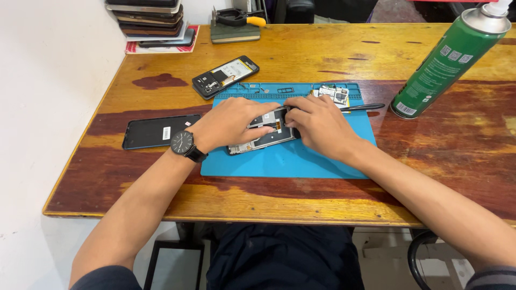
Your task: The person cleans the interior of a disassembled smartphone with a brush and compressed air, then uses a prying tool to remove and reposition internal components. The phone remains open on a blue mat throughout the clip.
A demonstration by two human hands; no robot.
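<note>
1. My left hand (pixel 234 122) presses flat on the opened phone (pixel 263 131), fingers spread narrow, pinning it on the blue mat (pixel 301 161).
2. My right hand (pixel 320 123) pinches its top edge, fingertips closed.
3. Board (pixel 334 94) and tool (pixel 363 107) lie close behind.

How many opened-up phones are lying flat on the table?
2: one under both hands on the blue mat, one just beyond the mat's far left corner. The corner stack may hide more.

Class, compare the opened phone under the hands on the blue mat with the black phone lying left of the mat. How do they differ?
The opened phone shows inner parts; the black phone shows a plain dark surface. The first lies on the blue mat under both hands; the second lies untouched on the wooden table. Both lie flat.
</note>
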